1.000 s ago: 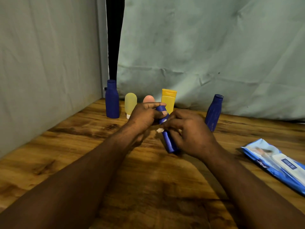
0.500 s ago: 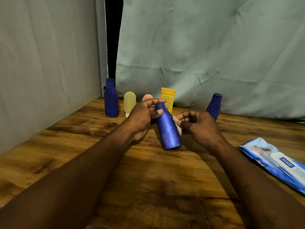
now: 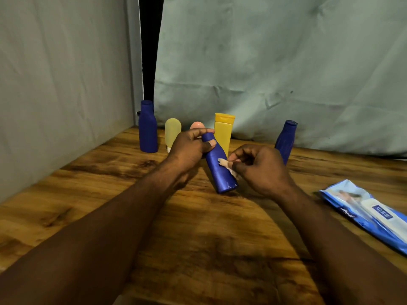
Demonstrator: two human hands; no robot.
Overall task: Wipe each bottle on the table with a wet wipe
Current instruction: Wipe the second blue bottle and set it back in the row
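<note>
So the small blue bottle (image 3: 220, 170) is tilted, its neck gripped by the left hand (image 3: 189, 148), while the right hand (image 3: 262, 170) pinches a scrunched wet wipe (image 3: 226, 165) against its side. Behind it the other bottles (image 3: 223, 133) stand in a row on the tabletop (image 3: 198, 227), and the wipes pack (image 3: 363, 214) lies well off to its right.

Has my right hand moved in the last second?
Yes. The right hand has slid rightward off the held blue bottle, toward the far-right blue bottle.
</note>
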